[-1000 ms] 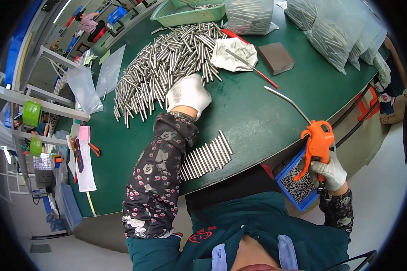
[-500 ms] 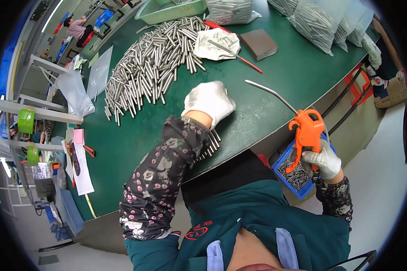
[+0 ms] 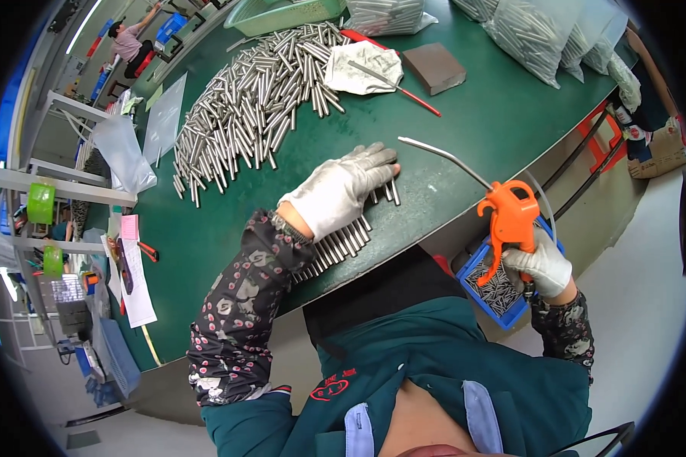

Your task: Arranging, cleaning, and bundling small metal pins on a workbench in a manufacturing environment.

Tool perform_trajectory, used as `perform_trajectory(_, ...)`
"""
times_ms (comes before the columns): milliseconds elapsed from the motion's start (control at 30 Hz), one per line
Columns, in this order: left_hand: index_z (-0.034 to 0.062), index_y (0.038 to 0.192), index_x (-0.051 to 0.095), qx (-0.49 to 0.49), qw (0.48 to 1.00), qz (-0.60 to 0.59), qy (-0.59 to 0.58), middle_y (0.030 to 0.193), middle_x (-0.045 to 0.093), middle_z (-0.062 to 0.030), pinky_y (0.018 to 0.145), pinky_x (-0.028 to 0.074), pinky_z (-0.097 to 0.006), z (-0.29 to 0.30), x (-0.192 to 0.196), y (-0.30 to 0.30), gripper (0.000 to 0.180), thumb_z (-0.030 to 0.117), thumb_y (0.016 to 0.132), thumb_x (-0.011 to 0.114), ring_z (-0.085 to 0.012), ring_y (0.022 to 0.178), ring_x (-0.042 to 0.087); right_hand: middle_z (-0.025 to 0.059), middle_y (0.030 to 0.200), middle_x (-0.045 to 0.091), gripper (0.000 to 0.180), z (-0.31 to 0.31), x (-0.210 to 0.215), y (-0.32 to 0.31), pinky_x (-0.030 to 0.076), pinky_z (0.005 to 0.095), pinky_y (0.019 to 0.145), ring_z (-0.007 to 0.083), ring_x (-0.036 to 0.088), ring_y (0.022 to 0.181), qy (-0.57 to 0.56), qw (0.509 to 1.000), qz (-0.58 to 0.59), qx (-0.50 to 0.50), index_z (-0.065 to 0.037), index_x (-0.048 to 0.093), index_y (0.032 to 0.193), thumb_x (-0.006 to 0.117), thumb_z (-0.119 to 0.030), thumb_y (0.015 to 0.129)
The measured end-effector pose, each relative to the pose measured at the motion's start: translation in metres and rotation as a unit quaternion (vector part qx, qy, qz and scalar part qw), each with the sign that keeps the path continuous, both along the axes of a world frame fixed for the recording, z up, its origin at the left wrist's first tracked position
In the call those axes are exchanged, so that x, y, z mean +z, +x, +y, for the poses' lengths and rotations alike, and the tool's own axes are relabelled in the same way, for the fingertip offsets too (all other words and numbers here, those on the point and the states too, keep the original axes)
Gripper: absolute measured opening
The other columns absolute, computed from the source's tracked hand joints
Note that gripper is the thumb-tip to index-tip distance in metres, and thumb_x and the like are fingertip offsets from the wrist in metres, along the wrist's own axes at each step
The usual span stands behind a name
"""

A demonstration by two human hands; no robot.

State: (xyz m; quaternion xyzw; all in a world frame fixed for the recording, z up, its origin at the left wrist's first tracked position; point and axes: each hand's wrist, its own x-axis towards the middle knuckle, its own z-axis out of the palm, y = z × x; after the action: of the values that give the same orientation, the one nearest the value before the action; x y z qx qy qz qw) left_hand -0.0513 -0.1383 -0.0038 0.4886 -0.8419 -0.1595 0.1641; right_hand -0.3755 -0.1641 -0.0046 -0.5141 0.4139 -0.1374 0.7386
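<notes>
My left hand (image 3: 334, 190), in a white glove with greyish fingers, lies over a row of metal pins (image 3: 347, 242) near the table's front edge. Its fingers are stretched out to the right across the pins, and the hand hides part of the row. In my gloved right hand (image 3: 547, 266) is an orange air blow gun (image 3: 511, 215), gripped by its handle, with the long bent nozzle directed up and left over the table edge. Below that hand a blue bin (image 3: 513, 321) holds many small metal pins. Farther back spreads a large heap of loose pins (image 3: 255, 107).
A white cloth (image 3: 351, 58) with a thin red-handled tool (image 3: 418, 102) lies beside a brown block (image 3: 434, 71). Behind are a green basket (image 3: 282, 21) and clear bags of pins (image 3: 537, 42). Papers (image 3: 139, 293) lie at left. Another person (image 3: 129, 46) sits far left.
My left hand has slid left and its fingers have stretched out, uncovering more of the pin row. The blow gun's nozzle has shifted slightly left. The person far off has raised an arm.
</notes>
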Motion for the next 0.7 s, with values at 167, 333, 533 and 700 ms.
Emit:
perform_trajectory(167,0.0075,0.121,0.05,0.002,0.996,0.042,0.083,0.13,0.044,-0.0153,0.104,0.028,-0.037,0.031,0.012,0.001,0.057,-0.015,0.068,0.047,-0.0317,0.123,0.038,0.0024,0.053,0.051,0.024,0.003,-0.003,0.002,0.037,0.0213,0.038,0.0095,0.047,0.039,-0.039,0.995,0.086,0.016,0.001,0.058,0.09,0.064,-0.016,0.074)
perform_trajectory(333,0.0073,0.133,0.035,0.024,0.999,0.036,0.025,0.133,0.039,-0.0168,0.105,0.023,-0.042,0.042,0.013,0.02,0.065,0.003,0.074,0.062,-0.0324,0.127,0.033,0.0013,0.057,0.052,0.021,0.006,0.003,0.005,0.038,0.0207,0.04,0.0079,0.047,0.042,-0.046,0.993,0.106,0.019,-0.001,0.059,0.089,0.063,-0.015,0.074)
perform_trajectory(533,0.0066,0.137,0.025,-0.016,0.999,0.002,0.046,0.139,0.031,-0.0148,0.108,0.011,-0.047,0.059,0.008,0.022,0.085,0.019,0.067,0.071,-0.0324,0.132,0.022,-0.0015,0.063,0.052,0.021,0.014,0.006,0.006,0.037,0.0195,0.046,0.005,0.045,0.05,-0.065,0.986,0.15,0.045,-0.002,0.06,0.092,0.06,-0.013,0.073)
perform_trajectory(700,0.0065,0.137,0.026,-0.002,0.997,-0.076,0.007,0.138,0.03,-0.0169,0.107,0.014,-0.048,0.056,0.016,0.003,0.089,0.032,0.064,0.07,-0.0347,0.13,0.024,-0.0011,0.07,0.054,0.024,0.016,0.008,0.006,0.039,0.0199,0.051,0.0052,0.046,0.056,-0.085,0.984,0.152,0.032,-0.002,0.059,0.096,0.06,-0.012,0.073)
